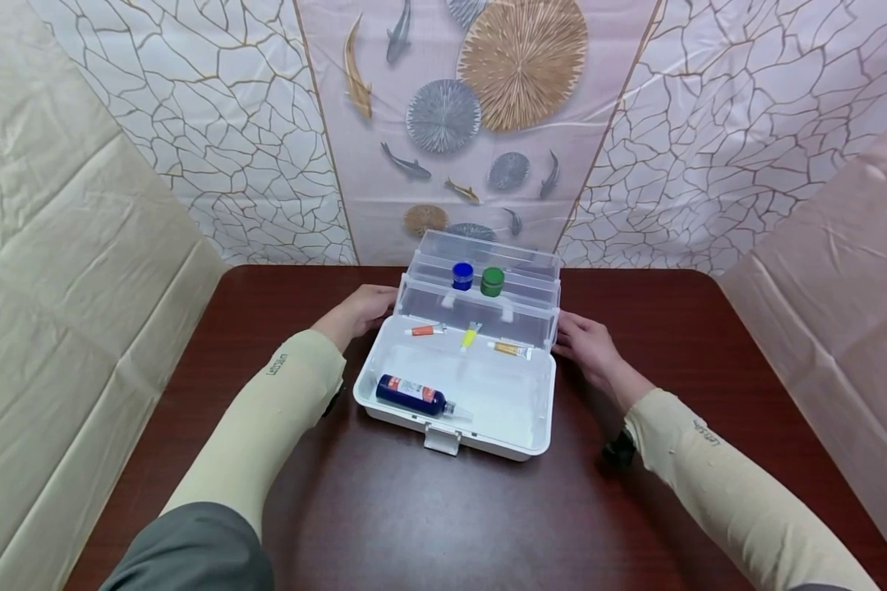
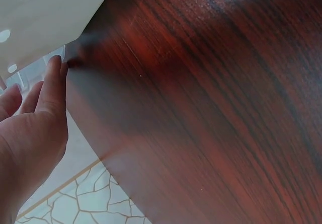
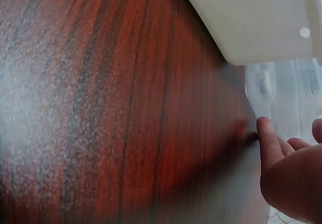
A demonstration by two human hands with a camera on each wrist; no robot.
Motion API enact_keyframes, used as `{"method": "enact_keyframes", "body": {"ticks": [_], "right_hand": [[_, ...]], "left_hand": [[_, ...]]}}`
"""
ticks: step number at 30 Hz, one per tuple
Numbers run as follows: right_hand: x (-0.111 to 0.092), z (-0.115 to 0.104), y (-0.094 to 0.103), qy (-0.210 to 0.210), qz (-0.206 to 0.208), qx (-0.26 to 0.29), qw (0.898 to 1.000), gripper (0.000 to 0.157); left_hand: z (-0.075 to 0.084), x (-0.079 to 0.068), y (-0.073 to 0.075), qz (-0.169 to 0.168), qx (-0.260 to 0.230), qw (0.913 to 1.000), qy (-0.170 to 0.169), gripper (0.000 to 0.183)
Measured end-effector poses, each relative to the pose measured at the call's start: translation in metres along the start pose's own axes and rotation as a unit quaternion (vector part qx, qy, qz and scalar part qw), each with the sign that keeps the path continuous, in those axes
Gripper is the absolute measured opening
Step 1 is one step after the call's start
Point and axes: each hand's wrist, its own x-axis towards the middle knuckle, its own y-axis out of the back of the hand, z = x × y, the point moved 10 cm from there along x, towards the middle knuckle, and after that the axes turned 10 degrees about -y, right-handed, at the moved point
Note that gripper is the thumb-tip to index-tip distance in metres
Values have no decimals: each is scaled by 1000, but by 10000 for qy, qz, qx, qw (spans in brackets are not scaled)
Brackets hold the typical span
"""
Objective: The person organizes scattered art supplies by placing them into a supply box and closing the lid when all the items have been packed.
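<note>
A white plastic box (image 1: 480,382) stands on the table with its clear lid (image 1: 429,300) tipped back. My left hand (image 1: 365,308) is at the lid's left side; in the left wrist view, its fingers (image 2: 52,80) reach the clear plastic, mostly straight. At the right side, my right hand (image 1: 587,345) touches the clear plastic with extended fingers (image 3: 267,138). Inside the box lie a dark blue bottle (image 1: 410,394) with a clear nozzle, an orange paint tube (image 1: 423,331), a yellow tube (image 1: 470,337) and a gold tube (image 1: 510,349). A blue jar (image 1: 461,277) and a green jar (image 1: 492,281) sit in the clear part.
A white latch (image 1: 442,439) hangs from the box's front edge. The dark red-brown table (image 1: 414,525) extends around the box. Behind it hangs a patterned cloth (image 1: 443,180), and pale cloth walls (image 1: 59,287) rise at both sides.
</note>
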Motion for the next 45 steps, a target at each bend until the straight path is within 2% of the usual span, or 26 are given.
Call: {"method": "enact_keyframes", "body": {"ticks": [11, 23, 29, 35, 40, 45], "right_hand": [[-1, -6, 4, 317, 139, -101, 9994, 54], [2, -13, 6, 547, 208, 40, 9983, 52], [2, -20, 4, 771, 40, 410, 9962, 53], [-1, -29, 4, 1058, -4, 486, 9932, 52], [0, -37, 6, 1248, 138, 322, 9916, 51], [-4, -44, 7, 1339, 290, 15, 9906, 51]], "left_hand": [[-2, 1, 1, 75, -176, 9998, -16, 43], [1, -4, 6, 136, -375, 9989, -238, 45], [4, -7, 8, 147, -411, 9978, -492, 46], [9, -9, 12, 220, -518, 9952, -804, 45], [14, -9, 17, 167, -454, 9927, -1105, 46], [19, -10, 18, -1, -648, 9892, -1311, 50]]}}
